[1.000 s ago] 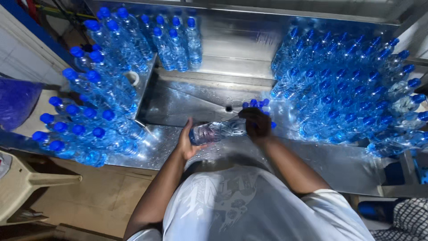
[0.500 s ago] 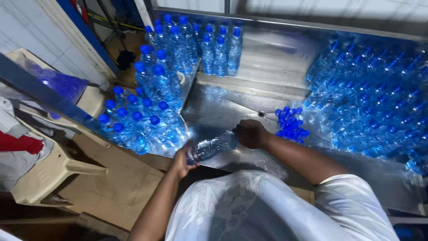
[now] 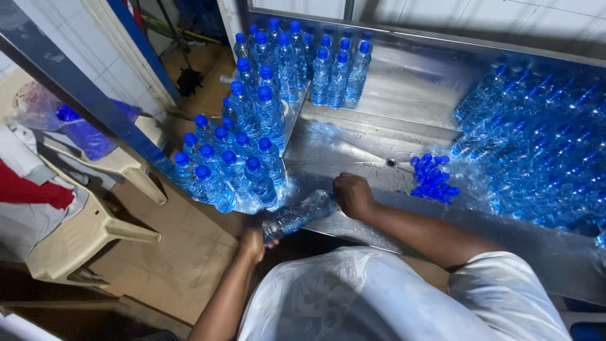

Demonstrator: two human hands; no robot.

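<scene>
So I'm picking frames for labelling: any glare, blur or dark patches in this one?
Head view: glare off the steel table; the bottle between left hand and right hand is motion-blurred; bottom-left floor in shadow.

This is a small water-bottling workshop, shown by the long steel table crowded with rows of capped bottles, a loose heap of blue caps, tiled walls and a plastic chair alongside.
</scene>
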